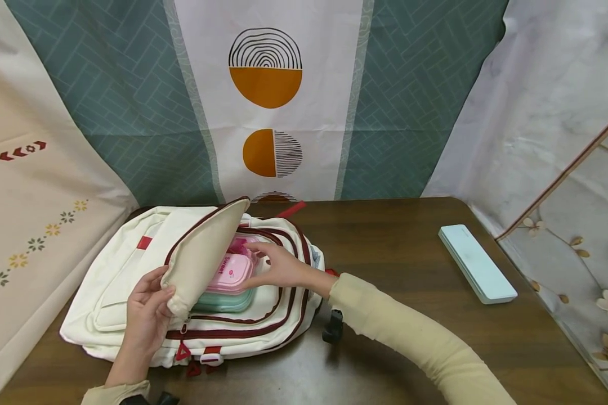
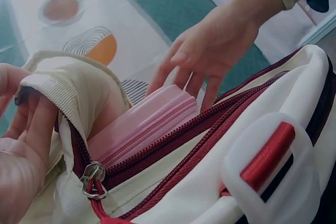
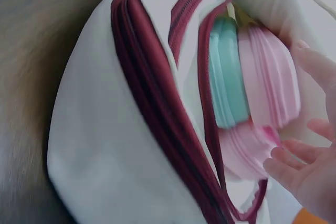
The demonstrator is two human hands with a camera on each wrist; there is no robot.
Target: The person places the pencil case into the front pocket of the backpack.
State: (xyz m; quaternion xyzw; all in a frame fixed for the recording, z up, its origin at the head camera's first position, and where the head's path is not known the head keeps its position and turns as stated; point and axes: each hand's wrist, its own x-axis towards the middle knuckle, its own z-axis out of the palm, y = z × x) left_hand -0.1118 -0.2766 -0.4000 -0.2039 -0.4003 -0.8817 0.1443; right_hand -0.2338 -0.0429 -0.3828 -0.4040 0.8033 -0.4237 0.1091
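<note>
A cream backpack (image 1: 126, 270) with dark red zippers lies on the table, its front pocket unzipped. My left hand (image 1: 147, 309) grips the edge of the pocket flap (image 1: 197, 253) and holds it up. Inside the pocket sit a pink zippered case (image 1: 233, 273) marked "Sweet", a mint-green case (image 1: 228, 302) and another pink case (image 3: 244, 150). Over the pocket, my right hand (image 1: 281, 267) has its fingers spread loosely beside the pink cases, holding nothing. Whether its fingertips touch a case, I cannot tell. The flap hides part of the cases.
On the right of the brown table (image 1: 385, 247) lies a pale blue flat box (image 1: 476, 264). Patterned curtains (image 1: 410, 101) hang behind the table and along its sides. Red zipper pulls (image 1: 183, 351) dangle at the bag's near edge.
</note>
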